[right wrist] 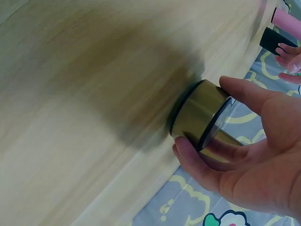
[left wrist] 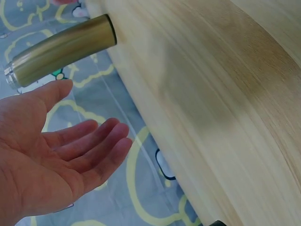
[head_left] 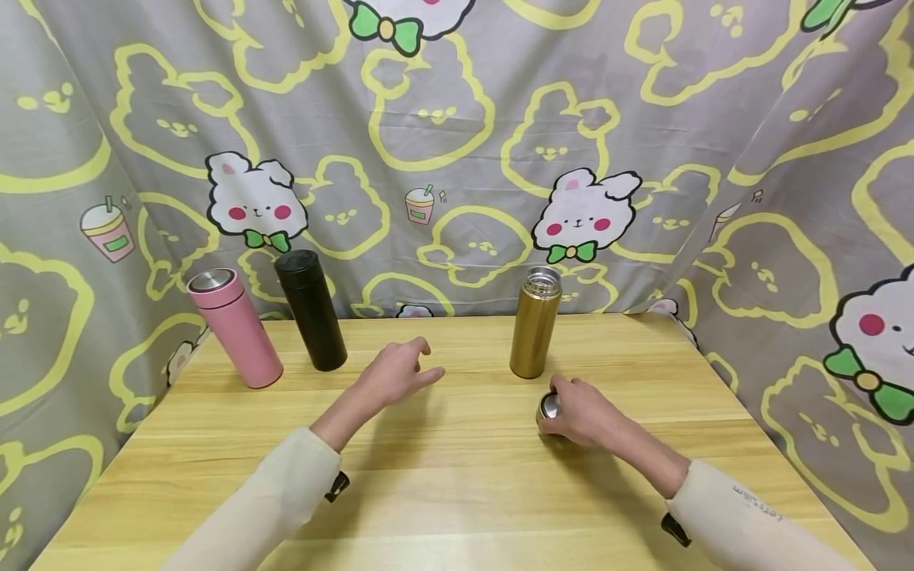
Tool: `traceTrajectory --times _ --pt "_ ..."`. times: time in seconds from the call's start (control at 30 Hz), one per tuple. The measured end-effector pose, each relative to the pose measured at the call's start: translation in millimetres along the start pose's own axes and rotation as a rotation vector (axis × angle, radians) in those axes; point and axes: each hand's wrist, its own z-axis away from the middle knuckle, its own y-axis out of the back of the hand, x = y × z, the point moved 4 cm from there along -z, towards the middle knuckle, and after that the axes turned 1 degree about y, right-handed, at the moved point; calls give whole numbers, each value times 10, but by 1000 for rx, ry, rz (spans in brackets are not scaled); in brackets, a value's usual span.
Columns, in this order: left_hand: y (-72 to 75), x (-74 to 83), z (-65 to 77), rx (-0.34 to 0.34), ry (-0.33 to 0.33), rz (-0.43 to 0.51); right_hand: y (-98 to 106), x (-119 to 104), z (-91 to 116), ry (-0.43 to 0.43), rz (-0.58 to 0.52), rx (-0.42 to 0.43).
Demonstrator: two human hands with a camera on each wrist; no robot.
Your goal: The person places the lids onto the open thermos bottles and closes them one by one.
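Note:
Between thumb and fingers, my right hand (head_left: 584,412) pinches a gold lid (right wrist: 200,113) with a dark rim, right at the wooden tabletop. Just behind it stands the gold thermos (head_left: 534,329), upright with its silver threaded mouth uncovered. My left hand (head_left: 395,371) hovers over the middle of the table, holding nothing. In the left wrist view its palm and loosely bent fingers (left wrist: 96,146) show, apart from the thermos. Whether the lid's underside fully touches the wood is hard to tell.
A black thermos (head_left: 312,313) and a pink thermos (head_left: 237,331), both lidded, stand upright at the back left of the wooden table (head_left: 457,492). A patterned grey curtain (head_left: 457,190) hangs behind the table and along both sides.

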Motion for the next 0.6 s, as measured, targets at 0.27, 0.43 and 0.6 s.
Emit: traceTrajectory --times 0.27,0.43,0.6 --pt "12 -6 2 25 13 37 146 -59 21 53 -7 95" --pt "14 -3 5 60 8 84 230 -67 34 67 5 140" --pt "3 34 -10 95 14 165 278 -71 32 99 22 182"
